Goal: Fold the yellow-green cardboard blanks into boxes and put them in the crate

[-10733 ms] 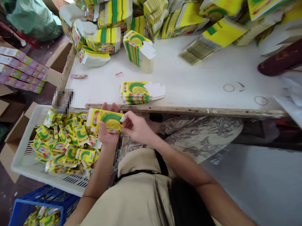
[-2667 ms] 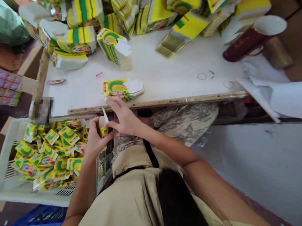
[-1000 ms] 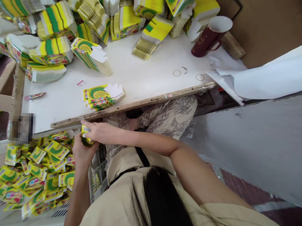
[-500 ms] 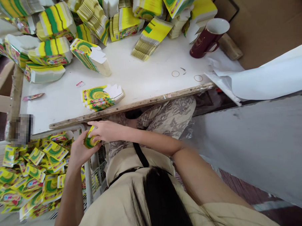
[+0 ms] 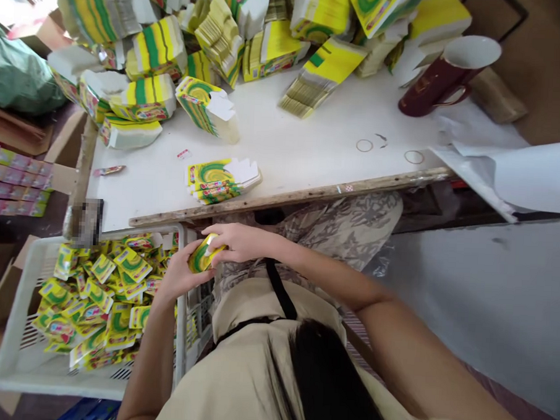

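The left hand (image 5: pixel 181 272) cups 1 small yellow-and-green box (image 5: pixel 200 256) from the left, fingers partly curled, while the right hand (image 5: pixel 239 240) bends over its other side; together they hold it snugly, just in front of the table's wooden edge (image 5: pixel 290 196). About 2.7 seconds ago a white flap stood up between the hands; now none stands, though the right hand covers part of the box. That suggests its folding is nearly done.

The white table (image 5: pixel 310 149) spans the far side. The pale basket (image 5: pixel 50 379), left of the held box, is heaped with similar boxes (image 5: pixel 129 265). Carton bundles (image 5: pixel 157 43) crowd the table's back; a maroon mug (image 5: pixel 434 80) stands toward the right. Nearer lies 1 low stack of flat cartons (image 5: pixel 211 176), with a tiny red-and-white label (image 5: pixel 184 154) beyond it.
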`<state>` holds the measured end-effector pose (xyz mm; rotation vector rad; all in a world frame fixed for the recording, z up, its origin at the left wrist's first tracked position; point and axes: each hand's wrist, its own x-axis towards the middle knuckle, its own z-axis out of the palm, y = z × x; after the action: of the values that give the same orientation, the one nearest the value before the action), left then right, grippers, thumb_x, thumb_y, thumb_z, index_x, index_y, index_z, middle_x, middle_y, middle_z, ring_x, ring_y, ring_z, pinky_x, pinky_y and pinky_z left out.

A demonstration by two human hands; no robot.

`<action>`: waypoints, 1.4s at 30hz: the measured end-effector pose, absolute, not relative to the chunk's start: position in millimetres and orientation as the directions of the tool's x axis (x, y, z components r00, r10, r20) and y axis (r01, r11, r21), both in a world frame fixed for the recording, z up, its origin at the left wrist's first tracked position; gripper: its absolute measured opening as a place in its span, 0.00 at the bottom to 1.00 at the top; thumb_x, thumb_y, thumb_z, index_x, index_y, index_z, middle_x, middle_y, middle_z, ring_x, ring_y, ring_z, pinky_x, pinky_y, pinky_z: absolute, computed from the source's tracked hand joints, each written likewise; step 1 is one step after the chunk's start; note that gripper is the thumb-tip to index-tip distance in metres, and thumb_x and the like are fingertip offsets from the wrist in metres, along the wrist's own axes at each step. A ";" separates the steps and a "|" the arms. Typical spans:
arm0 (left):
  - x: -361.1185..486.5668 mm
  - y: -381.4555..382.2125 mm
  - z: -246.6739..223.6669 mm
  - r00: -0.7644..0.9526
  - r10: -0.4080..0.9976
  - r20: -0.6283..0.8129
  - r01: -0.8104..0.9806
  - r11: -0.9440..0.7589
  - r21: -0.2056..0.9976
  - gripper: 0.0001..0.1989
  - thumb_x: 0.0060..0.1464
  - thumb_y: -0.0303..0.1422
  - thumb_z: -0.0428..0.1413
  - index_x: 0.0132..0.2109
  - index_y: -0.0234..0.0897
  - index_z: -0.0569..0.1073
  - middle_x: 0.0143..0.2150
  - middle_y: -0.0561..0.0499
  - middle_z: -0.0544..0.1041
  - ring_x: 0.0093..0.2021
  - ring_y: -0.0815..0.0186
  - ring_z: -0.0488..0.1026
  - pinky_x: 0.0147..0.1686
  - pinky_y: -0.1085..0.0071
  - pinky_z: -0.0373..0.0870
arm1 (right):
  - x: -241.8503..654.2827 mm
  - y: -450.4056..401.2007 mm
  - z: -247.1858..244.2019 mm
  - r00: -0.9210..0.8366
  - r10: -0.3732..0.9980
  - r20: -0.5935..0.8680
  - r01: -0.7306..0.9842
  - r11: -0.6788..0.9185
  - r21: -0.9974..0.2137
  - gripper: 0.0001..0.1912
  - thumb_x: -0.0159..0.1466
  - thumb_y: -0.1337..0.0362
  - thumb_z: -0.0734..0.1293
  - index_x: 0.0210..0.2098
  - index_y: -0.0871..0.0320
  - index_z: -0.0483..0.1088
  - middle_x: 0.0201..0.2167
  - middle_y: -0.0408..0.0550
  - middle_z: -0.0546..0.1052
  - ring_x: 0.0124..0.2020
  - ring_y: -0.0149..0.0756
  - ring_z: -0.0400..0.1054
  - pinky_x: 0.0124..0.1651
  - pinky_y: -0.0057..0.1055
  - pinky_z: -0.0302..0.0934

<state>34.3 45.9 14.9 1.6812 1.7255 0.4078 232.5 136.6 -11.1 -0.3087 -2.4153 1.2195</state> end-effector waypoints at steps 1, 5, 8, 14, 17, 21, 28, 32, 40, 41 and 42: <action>36.4 45.6 13.5 0.068 0.968 -0.241 0.751 0.110 0.651 0.29 0.41 0.42 0.63 0.50 0.31 0.73 0.40 0.49 0.79 0.37 0.61 0.75 0.39 0.68 0.72 | 230.0 134.6 -13.5 -0.869 0.408 0.279 0.005 0.573 -0.820 0.13 0.64 0.62 0.69 0.44 0.65 0.75 0.60 0.67 0.67 0.62 0.47 0.64 0.63 0.42 0.58; 45.1 42.0 5.2 -0.002 0.974 -0.228 0.744 0.153 0.651 0.28 0.44 0.40 0.60 0.51 0.30 0.71 0.37 0.50 0.77 0.34 0.63 0.73 0.35 0.69 0.71 | 215.3 122.4 -22.2 -0.781 0.546 0.301 0.002 0.485 -0.874 0.25 0.61 0.65 0.71 0.55 0.68 0.65 0.58 0.65 0.67 0.61 0.44 0.62 0.63 0.41 0.58; 35.3 35.0 4.6 -0.053 0.968 -0.245 0.754 0.200 0.625 0.30 0.44 0.43 0.61 0.53 0.31 0.69 0.39 0.49 0.77 0.36 0.61 0.74 0.38 0.67 0.72 | 211.8 125.2 -16.0 -0.794 0.524 0.309 -0.006 0.500 -0.866 0.33 0.59 0.64 0.72 0.60 0.69 0.59 0.59 0.66 0.66 0.61 0.44 0.61 0.63 0.41 0.58; -53.3 4.6 21.1 -0.451 0.893 0.019 0.880 0.440 0.181 0.46 0.42 0.53 0.62 0.61 0.26 0.64 0.54 0.30 0.72 0.56 0.38 0.69 0.56 0.44 0.64 | 227.7 184.6 19.1 -0.516 0.809 0.282 0.446 0.535 -0.718 0.22 0.66 0.64 0.67 0.57 0.65 0.65 0.54 0.61 0.71 0.57 0.47 0.64 0.61 0.44 0.57; -79.9 -5.0 19.5 -0.495 0.859 0.133 0.868 0.483 0.115 0.53 0.42 0.56 0.62 0.63 0.18 0.60 0.58 0.21 0.67 0.61 0.32 0.63 0.59 0.39 0.59 | 230.8 207.2 23.0 -0.437 0.890 0.133 0.734 0.438 -0.519 0.16 0.67 0.69 0.63 0.54 0.68 0.68 0.51 0.64 0.72 0.54 0.52 0.65 0.55 0.45 0.59; -48.9 8.1 3.4 -0.290 0.951 0.111 0.908 0.236 0.345 0.36 0.50 0.51 0.59 0.58 0.27 0.68 0.54 0.32 0.73 0.58 0.45 0.69 0.59 0.49 0.64 | 229.1 211.1 24.2 -0.417 0.906 0.076 0.807 0.407 -0.428 0.16 0.67 0.74 0.59 0.54 0.67 0.66 0.51 0.63 0.72 0.52 0.50 0.66 0.52 0.42 0.60; 82.0 41.6 20.0 0.315 0.938 0.143 0.572 -0.308 0.760 0.16 0.58 0.32 0.59 0.53 0.41 0.73 0.48 0.47 0.79 0.48 0.62 0.76 0.51 0.66 0.72 | 209.1 203.8 42.1 -0.517 0.818 0.253 0.702 0.574 -0.422 0.15 0.69 0.74 0.53 0.54 0.63 0.62 0.47 0.59 0.74 0.47 0.44 0.69 0.51 0.40 0.60; 133.5 51.2 54.9 0.544 0.778 0.315 0.262 -0.513 0.817 0.19 0.57 0.27 0.59 0.55 0.41 0.72 0.46 0.46 0.79 0.47 0.63 0.76 0.47 0.68 0.74 | 177.5 197.4 46.1 -0.630 0.679 0.377 0.619 0.732 -0.284 0.14 0.72 0.70 0.51 0.52 0.58 0.63 0.45 0.54 0.75 0.45 0.44 0.71 0.49 0.43 0.62; 211.8 63.5 93.6 0.775 0.483 0.408 -0.032 -0.615 0.788 0.19 0.63 0.34 0.54 0.59 0.36 0.69 0.58 0.40 0.74 0.61 0.59 0.69 0.60 0.63 0.69 | 137.8 164.6 61.6 -0.796 0.405 0.450 0.410 0.908 -0.092 0.18 0.73 0.72 0.49 0.55 0.55 0.64 0.47 0.51 0.75 0.46 0.38 0.72 0.50 0.40 0.63; 218.0 61.5 93.0 0.788 0.444 0.427 -0.066 -0.629 0.775 0.17 0.63 0.33 0.52 0.57 0.34 0.71 0.57 0.40 0.74 0.61 0.60 0.69 0.61 0.65 0.68 | 135.8 162.1 61.8 -0.805 0.378 0.458 0.387 0.919 -0.080 0.18 0.73 0.72 0.49 0.55 0.55 0.64 0.46 0.51 0.76 0.46 0.38 0.73 0.49 0.40 0.63; 222.5 59.0 91.4 0.786 0.424 0.450 -0.096 -0.635 0.766 0.15 0.63 0.32 0.52 0.55 0.33 0.72 0.56 0.40 0.76 0.61 0.62 0.70 0.61 0.67 0.68 | 134.5 160.3 61.6 -0.809 0.359 0.465 0.370 0.926 -0.071 0.19 0.73 0.72 0.48 0.54 0.56 0.65 0.46 0.51 0.76 0.46 0.38 0.73 0.49 0.39 0.64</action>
<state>222.5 59.0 91.4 2.1304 0.2428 0.7856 134.5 160.3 61.6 -0.5233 -2.6000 -0.0311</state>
